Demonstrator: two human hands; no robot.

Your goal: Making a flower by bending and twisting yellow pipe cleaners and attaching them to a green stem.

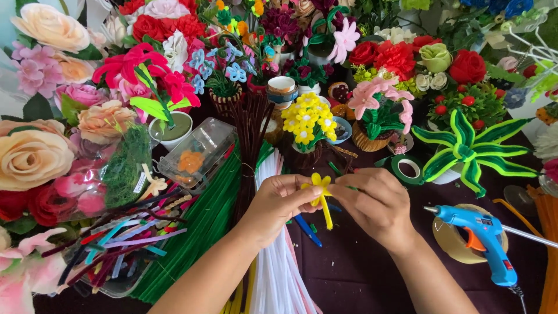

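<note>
Head view looks down on a dark counter (pixel 360 273) crowded with handmade flowers, where the left hand (pixel 278 204) and right hand (pixel 375 204) meet over a small yellow pipe-cleaner flower (pixel 319 187) held in the air just above the bundles of stems. Each hand's grip is narrow and closed on that flower: the left fingertips pinch the petals from one side, the right thumb and fingers pinch the other, and the yellow stem hangs down between them. My judgement is that the soft wire petals could be crushed or twisted out of shape if either pinch tightens unevenly, and the flower could slip and drop among the white pipe cleaners (pixel 279 267) and green pipe cleaners (pixel 197 244) lying below. The blue glue gun (pixel 485 241) rests on a roll of tape near the right wrist, its nozzle pointing toward the hands; a sideways move of that arm could brush it. As for containers, a clear plastic box (pixel 197 152) holds something orange, a white pot (pixel 173 131) holds a pink and green flower, and a dark pot (pixel 305 154) carries a cluster of yellow blooms.
</note>
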